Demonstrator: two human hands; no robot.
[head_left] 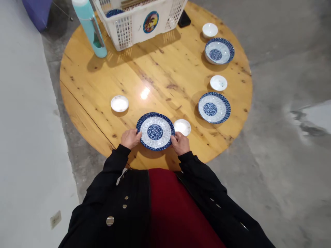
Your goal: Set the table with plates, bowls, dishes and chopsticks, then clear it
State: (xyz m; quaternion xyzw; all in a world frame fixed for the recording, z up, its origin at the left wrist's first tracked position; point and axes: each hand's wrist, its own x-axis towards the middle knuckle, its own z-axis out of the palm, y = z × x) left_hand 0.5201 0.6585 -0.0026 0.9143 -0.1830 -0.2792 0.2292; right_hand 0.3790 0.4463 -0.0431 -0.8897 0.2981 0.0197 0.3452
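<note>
Plate [155, 132] gripped at both sides over the near part of the desk [160, 75]

Nearest are a black jacket [95, 213] and a red top [178, 206]; beyond them the left hand [131, 138] pinches the plate's left rim, thumb on top, while the right hand [180, 143] grips the right rim the same way; the plate, blue-rimmed with a blue centre, faces up between them; whether its base touches the desk I cannot tell.

Just past the right hand sits a white dish [183, 127], partly hidden; to the right is a blue-rimmed bowl [214, 108]; a second dish [119, 103] stands out to the left, apart from the plate.

Farther along the right side come a third dish [218, 83], another blue-rimmed bowl [219, 51] and, just behind that, a small white cup [210, 30]; at the far left stands a turquoise bottle [90, 29], beside a white basket [138, 27] bearing a round sticker [151, 22]; something blue-patterned [114, 13] shows inside it; a black phone [184, 19] lies by the basket's right end.
</note>
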